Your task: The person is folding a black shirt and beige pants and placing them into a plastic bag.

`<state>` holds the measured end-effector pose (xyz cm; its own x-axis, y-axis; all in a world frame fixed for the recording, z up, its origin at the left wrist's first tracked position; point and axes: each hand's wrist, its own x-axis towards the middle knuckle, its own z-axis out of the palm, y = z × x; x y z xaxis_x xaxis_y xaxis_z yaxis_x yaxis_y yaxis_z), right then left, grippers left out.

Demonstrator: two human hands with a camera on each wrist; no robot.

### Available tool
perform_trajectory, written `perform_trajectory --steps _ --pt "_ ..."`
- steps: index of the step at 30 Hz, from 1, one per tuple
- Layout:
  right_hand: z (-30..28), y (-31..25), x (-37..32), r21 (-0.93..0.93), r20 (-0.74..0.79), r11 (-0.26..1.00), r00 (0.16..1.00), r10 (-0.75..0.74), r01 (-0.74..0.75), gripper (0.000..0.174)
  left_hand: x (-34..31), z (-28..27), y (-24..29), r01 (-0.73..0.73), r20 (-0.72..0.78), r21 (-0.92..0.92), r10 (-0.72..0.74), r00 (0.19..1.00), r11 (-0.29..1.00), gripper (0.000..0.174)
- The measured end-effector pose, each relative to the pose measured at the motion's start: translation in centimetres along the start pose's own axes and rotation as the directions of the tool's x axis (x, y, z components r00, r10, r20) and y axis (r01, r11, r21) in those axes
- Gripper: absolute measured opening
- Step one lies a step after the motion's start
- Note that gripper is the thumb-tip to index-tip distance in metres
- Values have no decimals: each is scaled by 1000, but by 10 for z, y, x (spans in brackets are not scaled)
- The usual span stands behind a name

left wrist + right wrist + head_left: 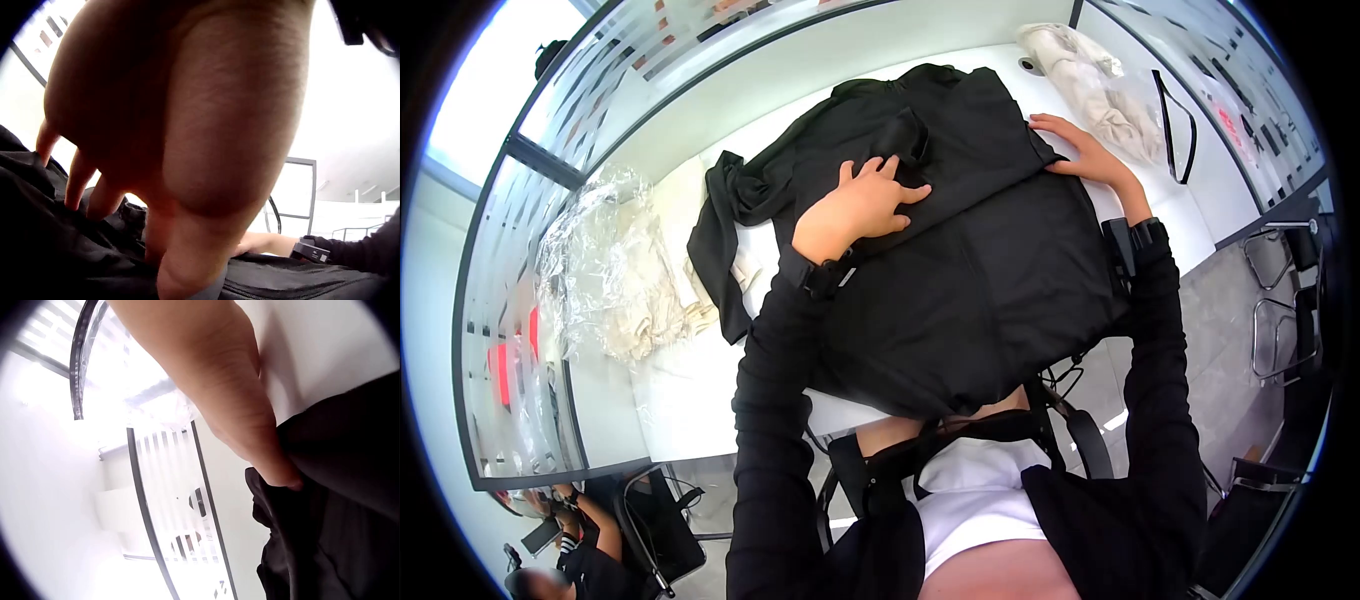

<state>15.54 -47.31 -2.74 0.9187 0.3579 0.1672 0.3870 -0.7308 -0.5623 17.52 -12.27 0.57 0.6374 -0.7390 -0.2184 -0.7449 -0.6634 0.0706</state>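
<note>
A black long-sleeved garment (960, 270) lies spread over the white table, its lower part hanging over the front edge. My left hand (855, 208) rests on its middle with fingers spread; in the left wrist view the fingertips (74, 199) touch the dark cloth. At the garment's right edge is my right hand (1090, 160), fingers extended, thumb on the fabric. The right wrist view shows the thumb of the right hand (250, 419) against the black cloth (350, 531); its other fingers are mostly hidden there. One sleeve (718, 240) trails off to the left.
Cream cloth in clear plastic (630, 280) lies on the table's left side. Another cream bundle (1100, 95) and a black strap (1178, 130) are at the back right. Low partitions (700, 85) border the table. A person (590, 550) is at the lower left.
</note>
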Motion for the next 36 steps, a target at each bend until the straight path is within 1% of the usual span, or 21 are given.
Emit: perform_trajectory --steps 2,5,8,11,14,17,20,21,24,28,31,32,34,35,36 --pt "1 1 -1 14 -9 1000 1000 0 0 60 0 3 -1 -19 -61 13 20 998 1000 44" --pt "0 -1 -1 7 -3 1000 1000 6 -6 60 -1 -2 3 -53 -150 111 69 986 992 36" --pt "1 1 -1 13 -11 1000 1000 -2 2 56 0 0 4 -89 -273 118 119 955 989 27" --pt "2 6 0 -9 -13 1000 1000 -19 18 55 2 2 3 -114 -298 114 144 944 987 24" --pt "1 5 -1 13 4 1000 1000 -3 3 56 1 5 4 -131 -432 174 195 881 976 22" --pt "1 6 0 4 12 1000 1000 -16 16 56 8 -9 -3 -296 -328 -15 275 904 955 16" --pt "2 7 0 4 9 1000 1000 -2 2 56 4 -9 -12 -224 -318 -191 155 935 956 12" --pt "1 6 -1 3 7 1000 1000 -2 2 55 2 -10 -15 -119 -229 -165 79 970 979 13" --pt "2 7 -1 6 4 1000 1000 -5 5 55 -2 -7 -27 -67 -237 -184 21 971 981 12" --pt "1 6 -1 2 5 1000 1000 -6 6 55 -1 -3 -35 -173 -278 -253 100 955 952 13" --pt "1 3 -2 -1 7 1000 1000 5 -5 53 -5 -10 -31 -23 -87 -280 -1 996 960 14" --pt "0 3 -1 0 11 1000 1000 6 -6 53 -8 -12 -32 -108 -136 -278 72 988 955 14" --pt "1 5 0 -1 -5 1000 1000 -23 23 51 -26 -19 -23 -119 -77 -370 98 992 921 13" --pt "2 7 0 -1 -14 999 999 -37 37 50 -52 -42 -27 -92 -213 -486 -15 977 869 13" --pt "3 10 0 -8 -27 999 998 -49 48 49 -80 -72 -41 -99 -334 -573 -121 935 814 14"
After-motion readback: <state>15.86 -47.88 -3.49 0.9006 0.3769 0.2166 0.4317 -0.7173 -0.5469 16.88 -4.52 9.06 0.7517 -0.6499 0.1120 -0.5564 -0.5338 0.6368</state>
